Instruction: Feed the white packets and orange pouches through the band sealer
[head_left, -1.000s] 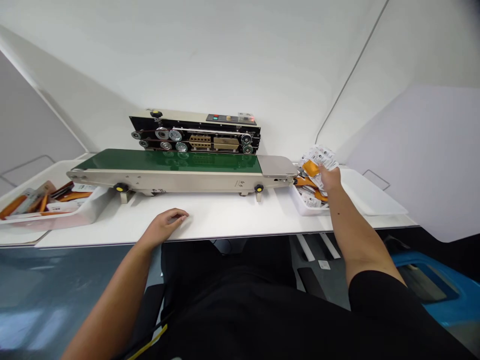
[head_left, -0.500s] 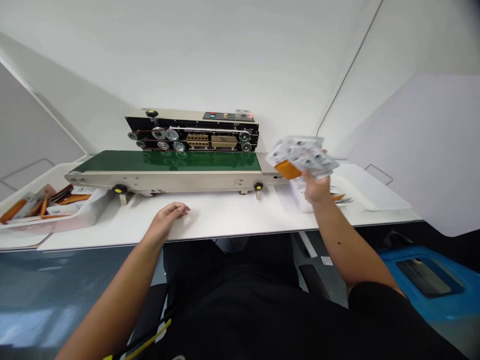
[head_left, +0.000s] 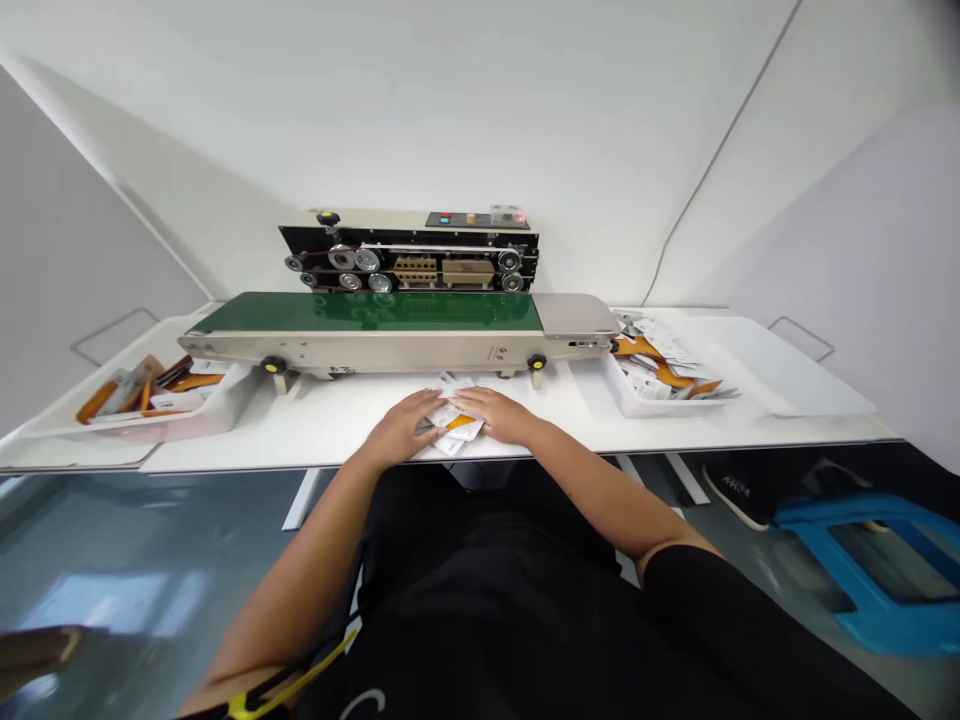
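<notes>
Since leaving the tray (head_left: 626, 402), right hand (head_left: 499, 412) joins left hand (head_left: 405, 427) over packets (head_left: 454, 422), fingers laid flat, on white tabletop (head_left: 337, 425); white walls (head_left: 525, 100) behind.

both hands (head_left: 457, 420) hide most of the packets (head_left: 455, 421).

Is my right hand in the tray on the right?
No, the right hand rests on the packets on the table beside the left hand, well apart from the tray.

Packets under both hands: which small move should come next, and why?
Probably lift one of the packets onto the green belt: the left hand and right hand lie on them, right in front of that belt.
</notes>
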